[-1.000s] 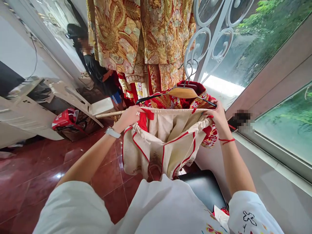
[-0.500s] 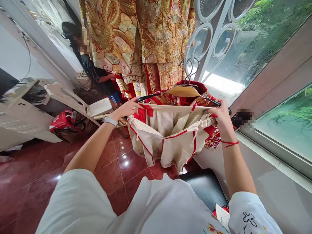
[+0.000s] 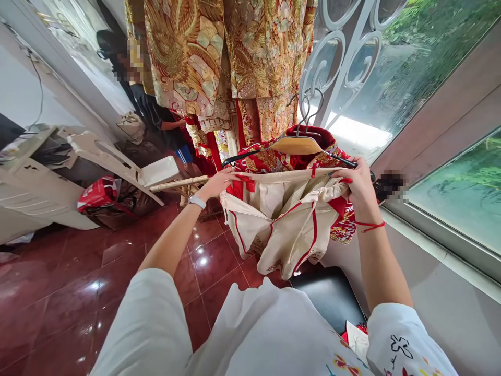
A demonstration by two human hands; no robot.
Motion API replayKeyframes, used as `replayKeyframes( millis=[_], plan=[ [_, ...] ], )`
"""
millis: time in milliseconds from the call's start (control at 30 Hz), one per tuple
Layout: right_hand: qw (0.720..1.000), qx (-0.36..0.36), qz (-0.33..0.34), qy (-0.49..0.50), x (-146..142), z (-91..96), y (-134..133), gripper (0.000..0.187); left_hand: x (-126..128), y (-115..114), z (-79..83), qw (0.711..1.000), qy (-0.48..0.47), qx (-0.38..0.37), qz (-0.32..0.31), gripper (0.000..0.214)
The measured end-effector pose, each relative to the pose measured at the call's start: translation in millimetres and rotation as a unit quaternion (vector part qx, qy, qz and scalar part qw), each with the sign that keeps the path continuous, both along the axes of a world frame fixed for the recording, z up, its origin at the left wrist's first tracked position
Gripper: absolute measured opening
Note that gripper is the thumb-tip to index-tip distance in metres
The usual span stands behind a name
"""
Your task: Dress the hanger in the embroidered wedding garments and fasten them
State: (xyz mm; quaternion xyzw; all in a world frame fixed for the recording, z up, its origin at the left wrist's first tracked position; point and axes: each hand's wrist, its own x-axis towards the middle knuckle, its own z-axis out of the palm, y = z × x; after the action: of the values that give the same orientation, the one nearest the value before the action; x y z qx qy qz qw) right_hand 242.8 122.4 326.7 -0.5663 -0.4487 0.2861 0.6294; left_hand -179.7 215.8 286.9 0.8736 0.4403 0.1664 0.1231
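A cream garment with red trim [image 3: 287,224] hangs folded between my hands, its top edge stretched flat. My left hand [image 3: 219,183] pinches the left end of that edge beside a red tab. My right hand [image 3: 356,188] grips the right end, fingers closed over cloth and the tip of the hanger arm. Just behind the edge is a wooden hanger [image 3: 295,146] with black arms and a metal hook, carrying a red and gold embroidered piece [image 3: 270,159]. The hook catches on a white scroll-work window grille [image 3: 340,57].
A large gold embroidered robe [image 3: 227,57] hangs ahead. A seated person in dark clothes [image 3: 156,117] is behind it at the left. White plastic chairs [image 3: 102,156] and a red bag [image 3: 99,190] stand at the left. A black stool [image 3: 329,295] is below the garment, the window sill [image 3: 438,235] at the right.
My hands have lifted the cream garment up to the hanger. Its lower folds have risen off my lap and now hang shorter. My left arm has stretched further forward.
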Motion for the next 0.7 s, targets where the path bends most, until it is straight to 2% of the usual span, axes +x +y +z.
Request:
replayKeyframes(
  millis=[67, 133, 200, 267, 367, 500, 700],
  plan=[
    [1.0, -0.001, 0.004, -0.003, -1.8, 0.8, -2.6, 0.055, -1.2, 0.8, -3.7, 0.999, -0.025, -0.028, -0.013, 0.047],
    [1.0, -0.01, 0.012, -0.002, -3.3, 3.0, -5.3, 0.056, -5.6, 7.2, 3.0, 0.998, -0.043, -0.053, -0.006, 0.044],
    [1.0, -0.022, 0.023, 0.001, -3.5, 6.3, -7.7, 0.056, -10.8, 16.2, 19.1, 0.997, -0.054, -0.064, -0.002, 0.043],
    [0.999, -0.03, 0.027, 0.007, -2.3, 10.6, -10.4, 0.056, -14.6, 23.4, 40.1, 0.997, -0.043, -0.065, -0.022, 0.04],
    [0.999, -0.034, 0.016, 0.006, 0.6, 17.7, -15.5, 0.059, -16.0, 23.4, 68.4, 0.998, 0.001, -0.043, -0.041, 0.038],
    [1.0, -0.029, 0.011, -0.004, 2.7, 23.3, -20.8, 0.06, -14.3, 1.3, 90.2, 0.998, 0.052, 0.024, 0.009, 0.045],
    [0.998, -0.032, 0.04, -0.026, 4.9, 17.0, -16.3, 0.059, 1.5, -44.3, 121.1, 0.989, 0.087, 0.086, 0.088, 0.045]
  ],
)
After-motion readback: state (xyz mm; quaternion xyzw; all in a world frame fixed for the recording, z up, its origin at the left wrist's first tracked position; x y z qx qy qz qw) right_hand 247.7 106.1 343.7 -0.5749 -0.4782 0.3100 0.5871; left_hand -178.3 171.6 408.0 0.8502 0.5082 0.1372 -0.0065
